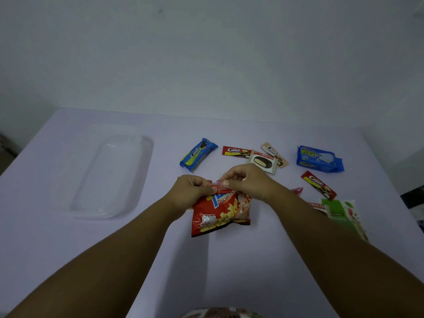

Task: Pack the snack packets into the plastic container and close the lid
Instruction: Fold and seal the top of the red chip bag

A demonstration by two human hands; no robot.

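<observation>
Pinching the top edge of the red chips packet [220, 212] with both hands, left hand [192, 188] and right hand [243, 180], I hold it over the tabletop [229, 260]. My clear plastic container [103, 173] lies well left, nearer my left hand, long axis running away from me, apparently nothing inside.

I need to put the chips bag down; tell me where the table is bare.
Bare: between the container and the blue packet, and the near table between the forearms. Crowded: right of the hands, around the choco pie and green packet.
</observation>
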